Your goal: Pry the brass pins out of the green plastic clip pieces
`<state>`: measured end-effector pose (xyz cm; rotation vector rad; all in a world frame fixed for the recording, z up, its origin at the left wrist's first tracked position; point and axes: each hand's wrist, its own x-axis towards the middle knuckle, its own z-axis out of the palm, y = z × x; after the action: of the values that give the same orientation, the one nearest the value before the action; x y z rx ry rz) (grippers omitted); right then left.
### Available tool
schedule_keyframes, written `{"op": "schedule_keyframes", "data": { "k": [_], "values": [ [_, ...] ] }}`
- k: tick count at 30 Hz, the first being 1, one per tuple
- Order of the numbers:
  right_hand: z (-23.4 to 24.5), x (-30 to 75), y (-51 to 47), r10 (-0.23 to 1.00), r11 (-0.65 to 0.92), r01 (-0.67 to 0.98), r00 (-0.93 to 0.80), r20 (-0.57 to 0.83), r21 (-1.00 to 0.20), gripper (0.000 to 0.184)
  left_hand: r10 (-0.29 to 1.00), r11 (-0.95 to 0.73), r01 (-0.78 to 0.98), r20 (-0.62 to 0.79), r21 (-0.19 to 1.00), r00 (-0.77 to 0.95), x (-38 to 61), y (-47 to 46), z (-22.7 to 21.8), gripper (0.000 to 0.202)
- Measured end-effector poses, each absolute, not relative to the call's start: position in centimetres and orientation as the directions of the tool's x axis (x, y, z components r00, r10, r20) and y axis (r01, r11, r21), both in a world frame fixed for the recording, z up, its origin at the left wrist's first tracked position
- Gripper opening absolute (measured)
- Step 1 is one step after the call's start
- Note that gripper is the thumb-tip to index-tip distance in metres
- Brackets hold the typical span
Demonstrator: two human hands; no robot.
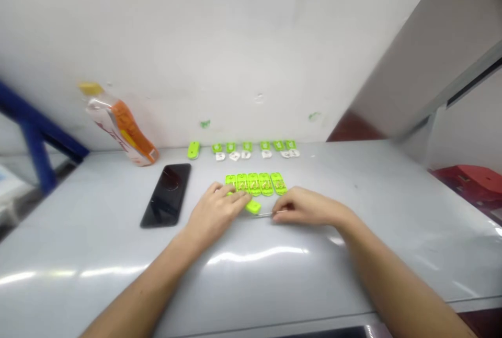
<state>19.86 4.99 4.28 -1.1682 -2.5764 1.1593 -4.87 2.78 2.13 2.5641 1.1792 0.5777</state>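
Reaching in over the table (254,296) with both forearms, with left hand (217,208) palm down and fingers bent, nearly closed on a small green case (253,207), and with right hand (301,206) turned inward, fingers pinched together on a thin metal rod (263,215). Holding the case right at the left fingertips, between both hands, at the rod's far end, just nearer than a row of open green shells (254,185). Cannot read the blurred lettering on a bottle (124,131), left of the left fingers beyond a black phone (167,197), nor the tiny marks on white pieces (266,154) farther past the fingers.
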Motion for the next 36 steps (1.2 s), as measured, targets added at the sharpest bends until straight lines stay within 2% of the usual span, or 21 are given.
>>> {"op": "schedule_keyframes", "data": {
  "k": [3,7,9,12,15,23,30,33,36],
  "values": [
    [4.1,20.1,5.0,0.650,0.408,0.603,-0.719,-0.246,-0.685,0.016,0.738,-0.667,0.641,0.220,0.381,0.637,-5.0,3.0,2.1,0.032],
    [4.2,20.0,4.9,0.664,0.414,0.601,-0.713,-0.225,-0.684,0.020,0.774,-0.626,0.677,0.205,0.388,0.599,-5.2,3.3,1.5,0.032],
    [4.3,19.9,4.9,0.691,0.413,0.616,-0.692,-0.210,-0.671,0.019,0.846,-0.527,0.698,0.224,0.485,0.483,-5.5,3.5,1.3,0.033],
    [4.2,19.5,4.7,0.720,0.388,0.654,-0.655,-0.229,-0.650,0.007,0.954,-0.299,0.681,0.186,0.668,0.236,-6.3,4.0,1.6,0.048],
    [3.8,18.8,4.3,0.699,0.385,0.660,-0.665,-0.264,-0.644,0.016,0.985,-0.167,0.670,0.095,0.723,0.143,-7.1,4.5,2.2,0.056],
    [3.0,17.2,3.6,0.697,0.487,0.623,-0.699,-0.156,-0.613,0.006,0.999,-0.036,0.795,0.040,0.605,0.015,-8.6,5.9,1.2,0.051],
    [3.3,16.2,3.0,0.672,0.570,0.568,-0.738,-0.062,-0.594,0.016,0.996,-0.087,0.919,0.033,0.386,0.081,-9.1,6.1,1.0,0.055],
    [3.6,16.7,3.3,0.709,0.584,0.566,-0.705,0.026,-0.583,0.024,0.995,-0.095,0.945,0.017,0.314,0.094,-9.3,6.1,0.9,0.058],
    [3.6,17.4,4.0,0.760,0.576,0.586,-0.641,0.108,-0.570,0.028,0.995,-0.102,0.951,0.011,0.290,0.103,-9.4,6.2,0.7,0.062]
  ]
}}
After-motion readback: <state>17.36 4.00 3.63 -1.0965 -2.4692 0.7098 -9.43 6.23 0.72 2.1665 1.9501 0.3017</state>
